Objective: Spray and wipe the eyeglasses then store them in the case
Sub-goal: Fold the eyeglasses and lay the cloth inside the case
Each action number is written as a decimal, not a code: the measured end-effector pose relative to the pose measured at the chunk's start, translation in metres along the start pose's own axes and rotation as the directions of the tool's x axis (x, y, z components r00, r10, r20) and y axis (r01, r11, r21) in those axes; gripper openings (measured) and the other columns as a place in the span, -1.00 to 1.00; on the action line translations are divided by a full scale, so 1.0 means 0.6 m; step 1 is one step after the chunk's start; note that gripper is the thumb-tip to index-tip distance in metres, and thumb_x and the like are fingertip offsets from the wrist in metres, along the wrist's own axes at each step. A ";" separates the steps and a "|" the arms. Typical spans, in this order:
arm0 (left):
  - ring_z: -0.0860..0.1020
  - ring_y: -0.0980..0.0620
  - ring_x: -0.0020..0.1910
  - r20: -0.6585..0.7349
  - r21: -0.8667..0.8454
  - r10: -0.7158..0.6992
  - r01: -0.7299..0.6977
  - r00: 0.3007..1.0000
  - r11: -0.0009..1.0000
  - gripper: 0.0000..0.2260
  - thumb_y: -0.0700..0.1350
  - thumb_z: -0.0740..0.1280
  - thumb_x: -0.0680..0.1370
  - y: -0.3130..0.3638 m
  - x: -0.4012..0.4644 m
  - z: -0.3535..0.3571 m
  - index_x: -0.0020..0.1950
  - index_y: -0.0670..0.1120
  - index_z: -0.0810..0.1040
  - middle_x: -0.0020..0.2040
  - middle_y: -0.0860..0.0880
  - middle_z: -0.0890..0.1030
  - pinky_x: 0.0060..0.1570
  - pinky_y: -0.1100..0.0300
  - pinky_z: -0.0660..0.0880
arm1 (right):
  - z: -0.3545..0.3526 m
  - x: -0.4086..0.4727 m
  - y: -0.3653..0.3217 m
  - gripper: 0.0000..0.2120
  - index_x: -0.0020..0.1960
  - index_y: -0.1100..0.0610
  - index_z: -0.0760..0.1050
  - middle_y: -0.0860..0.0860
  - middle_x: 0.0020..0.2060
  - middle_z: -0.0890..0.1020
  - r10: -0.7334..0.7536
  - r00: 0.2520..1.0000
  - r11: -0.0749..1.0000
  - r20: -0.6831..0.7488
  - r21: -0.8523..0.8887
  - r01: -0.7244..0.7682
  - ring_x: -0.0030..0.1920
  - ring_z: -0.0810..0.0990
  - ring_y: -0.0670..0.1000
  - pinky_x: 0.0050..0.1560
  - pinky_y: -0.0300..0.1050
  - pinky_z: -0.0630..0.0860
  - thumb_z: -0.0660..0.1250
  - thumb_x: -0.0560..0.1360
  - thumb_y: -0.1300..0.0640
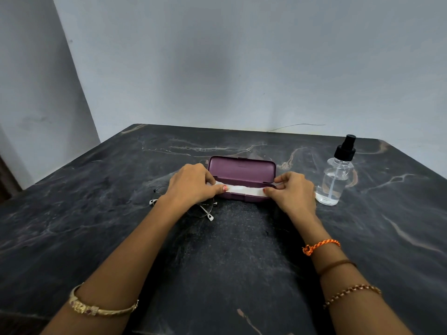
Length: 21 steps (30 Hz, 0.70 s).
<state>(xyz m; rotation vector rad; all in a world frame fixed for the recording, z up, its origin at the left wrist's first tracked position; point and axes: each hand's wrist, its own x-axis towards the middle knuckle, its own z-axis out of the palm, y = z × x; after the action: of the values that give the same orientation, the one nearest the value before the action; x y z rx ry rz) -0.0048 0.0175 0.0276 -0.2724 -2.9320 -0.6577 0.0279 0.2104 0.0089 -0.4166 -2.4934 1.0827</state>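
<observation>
Both hands, left hand (193, 183) and right hand (291, 189), pinch the ends of a white cloth (244, 189) over the open purple case (242, 174), apparently lifting it out for wiping, while the eyeglasses (203, 209) wait on the counter (96, 213) beneath the left wrist and the spray bottle (337, 177) stands just right.

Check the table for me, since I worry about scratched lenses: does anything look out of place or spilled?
No spill shows. The glasses lie on the bare stone table, partly under the left hand. Both hands, the right hand too, pinch a white cloth over the open case. The spray bottle stands upright.
</observation>
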 end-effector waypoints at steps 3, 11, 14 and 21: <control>0.48 0.02 -0.27 -0.006 -0.036 -0.010 0.010 1.000 0.999 -0.69 0.18 0.36 0.42 0.000 0.001 -0.002 -0.03 -0.01 0.67 -0.12 -0.05 0.66 -0.21 0.13 0.46 | 0.003 -0.003 -0.003 -0.74 0.03 0.18 0.53 0.09 -0.05 0.66 -0.027 0.999 1.000 -0.042 -0.009 0.027 0.02 0.60 0.10 -0.06 -0.05 0.51 0.40 0.41 0.06; 0.50 0.03 -0.23 -0.144 -0.117 -0.070 0.053 0.987 0.992 -0.74 0.13 0.35 0.46 -0.016 0.004 -0.011 -0.07 -0.02 0.67 -0.23 -0.03 0.63 -0.24 0.15 0.41 | 0.006 -0.009 -0.009 -0.78 0.03 0.13 0.53 0.09 0.05 0.54 -0.210 0.959 0.971 -0.191 -0.155 0.182 0.03 0.52 0.10 -0.17 -0.12 0.35 0.28 0.49 0.01; 0.50 0.02 -0.24 -0.217 -0.120 -0.121 0.096 0.969 0.988 -0.75 0.11 0.34 0.47 -0.030 0.007 -0.022 -0.05 -0.03 0.67 -0.24 -0.02 0.61 -0.27 0.17 0.37 | 0.008 -0.019 -0.022 -0.83 -0.02 0.14 0.54 0.07 -0.01 0.52 -0.411 0.881 0.909 -0.233 -0.175 0.378 -0.10 0.49 0.02 -0.25 -0.18 0.31 0.31 0.47 0.06; 0.56 -0.15 0.00 -0.181 -0.138 -0.316 0.294 0.931 0.946 -0.76 0.08 0.37 0.46 -0.089 0.015 -0.046 -0.11 -0.08 0.67 -0.13 -0.14 0.65 -0.11 0.08 0.43 | 0.024 -0.052 -0.051 -0.86 -0.08 0.07 0.57 -0.02 -0.08 0.55 -0.670 0.735 0.713 0.105 -0.184 0.677 -0.11 0.49 -0.04 -0.27 -0.21 0.31 0.31 0.42 0.06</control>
<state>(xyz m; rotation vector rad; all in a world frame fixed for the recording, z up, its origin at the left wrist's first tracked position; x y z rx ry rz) -0.0221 -0.0407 0.0318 0.2364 -2.7684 -0.8319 0.0452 0.1683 0.0156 0.4572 -2.4549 0.5195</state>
